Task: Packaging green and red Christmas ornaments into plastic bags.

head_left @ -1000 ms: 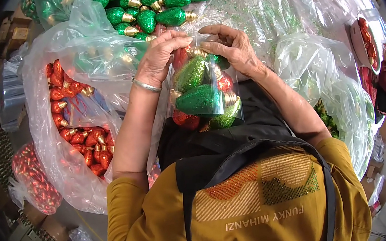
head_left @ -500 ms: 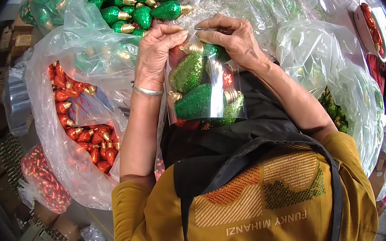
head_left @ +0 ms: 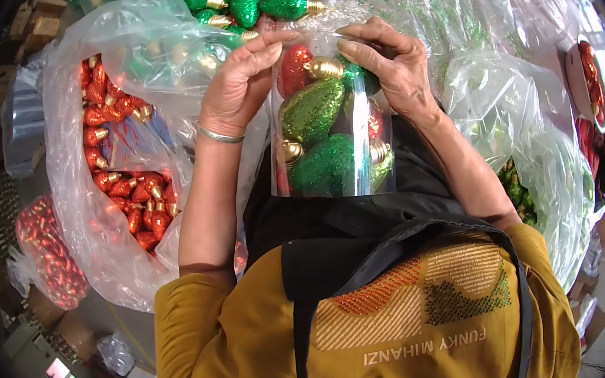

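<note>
A clear plastic box (head_left: 355, 175) stands upright over my lap, filled with large glitter light-bulb ornaments. Inside I make out a light green bulb (head_left: 312, 109), a dark green bulb (head_left: 324, 165) and a red bulb (head_left: 294, 69), some with gold screw caps. My left hand (head_left: 245, 80) holds the top left edge of the box, index finger along the rim and thumb lower. At the top right corner, my right hand (head_left: 393, 66) pinches the edge between thumb and forefinger. The box's underside is hidden.
Several green glitter bulbs (head_left: 245, 9) lie at the far side of the glitter-strewn work surface (head_left: 403, 21). To the left, an open plastic bag (head_left: 74, 215) holds red bulbs (head_left: 147, 199). Another plastic bag (head_left: 531, 103) with green bulbs sits at right. A bundle of red bulbs (head_left: 52, 251) stands farther left.
My hands have spread slightly apart along the box's top, and the left thumb and index finger have separated. The box appears larger and more upright, and the whole view has shifted a little.
</note>
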Available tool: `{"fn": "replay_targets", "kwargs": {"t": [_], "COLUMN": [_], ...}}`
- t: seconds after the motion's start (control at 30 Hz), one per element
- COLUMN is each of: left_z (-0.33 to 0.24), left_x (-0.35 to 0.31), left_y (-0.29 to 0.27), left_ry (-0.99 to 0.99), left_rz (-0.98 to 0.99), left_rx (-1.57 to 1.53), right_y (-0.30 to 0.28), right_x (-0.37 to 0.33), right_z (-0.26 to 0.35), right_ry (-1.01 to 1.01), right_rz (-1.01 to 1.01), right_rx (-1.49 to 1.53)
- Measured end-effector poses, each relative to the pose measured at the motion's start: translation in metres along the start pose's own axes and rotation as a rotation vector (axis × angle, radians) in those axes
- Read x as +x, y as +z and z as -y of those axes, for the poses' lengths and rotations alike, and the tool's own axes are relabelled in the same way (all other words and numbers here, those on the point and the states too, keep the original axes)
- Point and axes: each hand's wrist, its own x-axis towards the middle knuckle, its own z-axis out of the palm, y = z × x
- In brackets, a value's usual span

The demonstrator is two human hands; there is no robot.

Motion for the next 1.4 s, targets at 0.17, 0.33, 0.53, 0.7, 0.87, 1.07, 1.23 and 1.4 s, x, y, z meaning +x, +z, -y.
{"fn": "replay_targets", "kwargs": {"t": [0.17,0.33,0.53,0.7,0.87,1.07,1.23,1.4], "left_z": [0.012,0.012,0.005,0.003,-0.003,-0.005,0.002,0.005], "left_x": [0.000,0.001,-0.013,-0.023,-0.026,-0.023,-0.019,-0.017], "left_y": [-0.019,-0.013,0.025,0.031,0.036,0.048,0.046,0.041], "left_ry": [-0.185,-0.139,0.075,0.221,0.121,0.046,0.061,0.071], "left_rz": [-0.036,-0.073,-0.198,-0.239,-0.158,-0.265,-0.271,-0.282], "left_rx": [-0.176,-0.040,0.333,0.634,0.577,0.533,0.433,0.338], "right_y": [0.005,0.005,-0.002,-0.002,0.003,0.004,-0.008,-0.013], "right_x": [-0.002,0.000,-0.008,-0.009,-0.009,-0.011,-0.008,-0.015], "right_z": [-0.003,0.006,0.013,0.017,0.017,0.012,0.002,-0.006], "right_ry": [0.129,0.118,0.018,-0.050,-0.071,-0.099,0.168,0.366], "right_rz": [-0.008,-0.035,-0.045,-0.066,-0.065,-0.059,-0.001,-0.045], "right_rx": [0.164,0.194,-0.014,-0.111,-0.099,-0.169,0.045,0.774]}}
